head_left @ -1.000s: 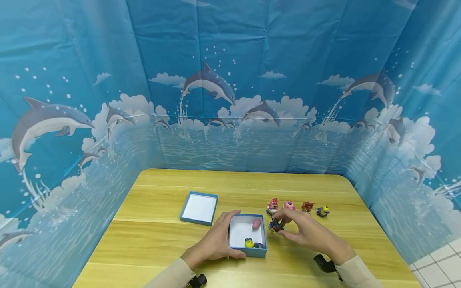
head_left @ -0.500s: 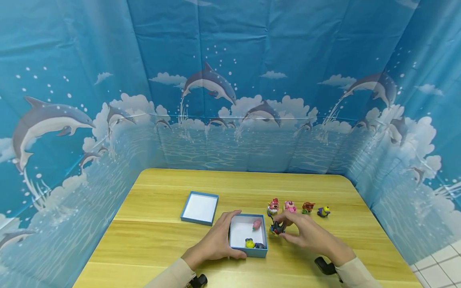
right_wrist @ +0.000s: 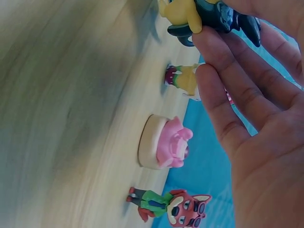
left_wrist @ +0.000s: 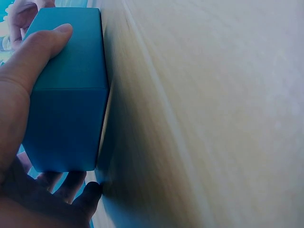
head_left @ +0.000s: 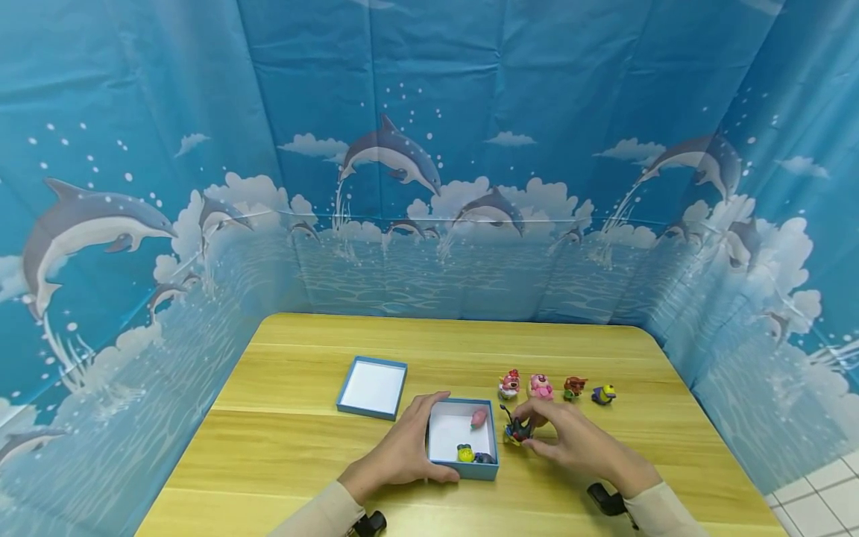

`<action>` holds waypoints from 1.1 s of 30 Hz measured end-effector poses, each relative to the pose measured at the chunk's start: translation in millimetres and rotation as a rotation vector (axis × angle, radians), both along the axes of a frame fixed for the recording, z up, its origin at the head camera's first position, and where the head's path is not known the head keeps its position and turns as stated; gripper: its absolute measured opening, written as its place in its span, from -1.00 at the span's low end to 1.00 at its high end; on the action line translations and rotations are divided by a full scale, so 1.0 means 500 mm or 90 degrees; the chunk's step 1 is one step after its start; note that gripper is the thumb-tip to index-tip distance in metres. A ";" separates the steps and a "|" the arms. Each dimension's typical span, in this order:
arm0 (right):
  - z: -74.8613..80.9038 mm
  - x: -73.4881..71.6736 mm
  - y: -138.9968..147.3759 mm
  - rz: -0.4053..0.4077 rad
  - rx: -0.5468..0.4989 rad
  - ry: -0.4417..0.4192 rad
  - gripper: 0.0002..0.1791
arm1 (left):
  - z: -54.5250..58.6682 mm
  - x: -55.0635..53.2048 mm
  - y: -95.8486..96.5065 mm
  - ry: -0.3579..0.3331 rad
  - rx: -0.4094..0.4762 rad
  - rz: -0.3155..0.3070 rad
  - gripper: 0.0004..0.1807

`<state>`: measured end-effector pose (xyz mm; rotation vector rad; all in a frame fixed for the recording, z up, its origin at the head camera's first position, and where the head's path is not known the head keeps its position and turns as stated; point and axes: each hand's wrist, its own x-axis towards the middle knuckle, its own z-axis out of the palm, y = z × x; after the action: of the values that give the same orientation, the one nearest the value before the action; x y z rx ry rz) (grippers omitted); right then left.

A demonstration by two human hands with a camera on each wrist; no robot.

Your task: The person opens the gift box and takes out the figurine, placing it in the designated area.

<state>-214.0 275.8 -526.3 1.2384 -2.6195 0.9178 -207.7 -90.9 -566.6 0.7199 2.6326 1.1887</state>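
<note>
My left hand (head_left: 399,447) grips a small blue box (head_left: 475,471) with a white inside, thumb on its near wall and fingers at the far side. The left wrist view shows that thumb on the blue wall (left_wrist: 66,128). In the box lie a pink figurine (head_left: 479,418), a yellow one (head_left: 465,453) and a dark grey one (head_left: 483,458). Just right of the box, my right hand (head_left: 567,440) pinches a black figurine (head_left: 520,430) with yellow parts and a thin black tail-like piece. In the right wrist view this figurine (right_wrist: 221,16) appears at the top, held above the wood.
A blue-rimmed white lid (head_left: 371,387) lies left of the box. Behind my right hand stand a red-and-white figurine (head_left: 509,384), a pink bear-like one (head_left: 540,386), a fox figurine (head_left: 573,387) and a blue-and-yellow one (head_left: 603,394). A dolphin-printed curtain (head_left: 429,276) surrounds the wooden table (head_left: 282,440).
My right hand has shifted slightly toward the table's near side with the black figurine, which has turned a little. The left hand and the box have stayed in place.
</note>
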 end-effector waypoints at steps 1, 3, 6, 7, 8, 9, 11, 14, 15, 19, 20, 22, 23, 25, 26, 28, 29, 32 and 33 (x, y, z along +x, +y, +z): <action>-0.002 -0.001 0.000 0.001 -0.001 -0.002 -0.54 | -0.001 0.000 0.000 0.000 0.000 0.000 0.53; -0.004 -0.002 0.001 0.002 -0.001 -0.008 -0.54 | -0.001 -0.001 0.000 0.000 -0.001 0.002 0.53; -0.005 -0.002 0.003 -0.003 0.004 -0.022 -0.55 | 0.000 -0.001 0.001 0.002 -0.002 0.004 0.53; -0.005 -0.002 0.004 -0.004 0.005 -0.028 -0.55 | 0.000 -0.001 0.001 0.002 -0.002 0.005 0.53; -0.005 -0.003 0.005 -0.006 0.007 -0.033 -0.56 | 0.000 -0.001 0.001 0.003 -0.003 0.005 0.53; -0.005 -0.003 0.006 -0.008 0.009 -0.039 -0.56 | 0.000 -0.001 0.002 0.004 -0.003 0.005 0.53; -0.004 -0.004 0.007 -0.010 0.012 -0.051 -0.56 | 0.001 -0.001 0.002 0.004 -0.004 0.005 0.53; -0.004 -0.005 0.007 -0.012 0.015 -0.065 -0.57 | 0.001 -0.001 0.002 0.003 -0.004 0.005 0.53; -0.004 -0.006 0.007 -0.012 0.016 -0.069 -0.57 | 0.002 -0.001 0.002 0.001 -0.004 0.006 0.53; -0.005 -0.006 0.007 -0.016 0.016 -0.071 -0.57 | 0.002 -0.001 0.002 -0.004 -0.004 0.007 0.53; -0.005 -0.006 0.007 -0.017 0.017 -0.070 -0.57 | 0.002 -0.001 0.002 -0.005 -0.004 0.008 0.53; -0.006 -0.006 0.006 -0.021 0.019 -0.069 -0.57 | 0.002 -0.001 0.002 -0.005 -0.003 0.008 0.53; -0.007 -0.007 0.006 -0.024 0.021 -0.068 -0.57 | 0.001 -0.001 0.002 -0.006 -0.003 0.008 0.53; -0.008 -0.007 0.005 -0.031 0.028 -0.071 -0.56 | 0.001 -0.002 0.002 -0.005 -0.003 0.008 0.53; -0.009 -0.007 0.005 -0.034 0.031 -0.072 -0.56 | 0.000 -0.002 0.002 -0.004 -0.003 0.008 0.53; -0.010 -0.008 0.005 -0.038 0.038 -0.075 -0.55 | -0.001 -0.003 0.002 -0.003 -0.003 0.008 0.53; -0.010 -0.009 0.005 -0.040 0.041 -0.078 -0.54 | -0.001 -0.003 0.001 -0.002 -0.004 0.008 0.53; -0.011 -0.010 0.006 -0.040 0.045 -0.086 -0.52 | -0.002 -0.004 0.001 0.000 -0.004 0.007 0.53; -0.011 -0.010 0.006 -0.039 0.045 -0.089 -0.51 | -0.002 -0.004 0.001 0.001 -0.004 0.007 0.53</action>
<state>-219.2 278.8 -531.7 1.1405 -2.8042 0.9426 -209.7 -90.2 -567.7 0.7064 2.6439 1.1820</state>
